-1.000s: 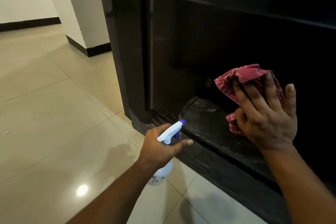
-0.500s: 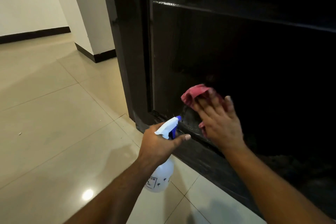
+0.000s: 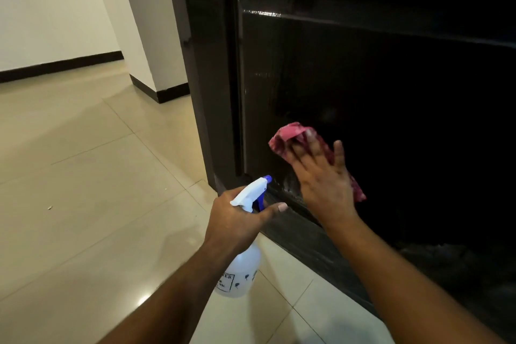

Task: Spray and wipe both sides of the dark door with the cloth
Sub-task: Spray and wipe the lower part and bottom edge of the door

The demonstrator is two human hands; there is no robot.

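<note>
The dark door (image 3: 377, 86) fills the right half of the head view, its recessed lower panel glossy with wet streaks near the bottom rail. My right hand (image 3: 324, 179) presses a red cloth (image 3: 290, 134) flat against the panel's lower left corner, fingers straight and spread. My left hand (image 3: 237, 218) grips the neck of a white spray bottle (image 3: 243, 274) with a blue nozzle, held just left of the door's bottom rail, nozzle pointing at the door.
Beige floor tiles (image 3: 83, 190) spread to the left and under the door. A white wall corner with dark skirting (image 3: 164, 92) stands behind the door's left edge. A small scrap (image 3: 49, 207) lies on the floor at left.
My right hand has slid the cloth left across the lower panel, from the right part to its lower left corner, then slightly upward. The left hand has kept the bottle in place.
</note>
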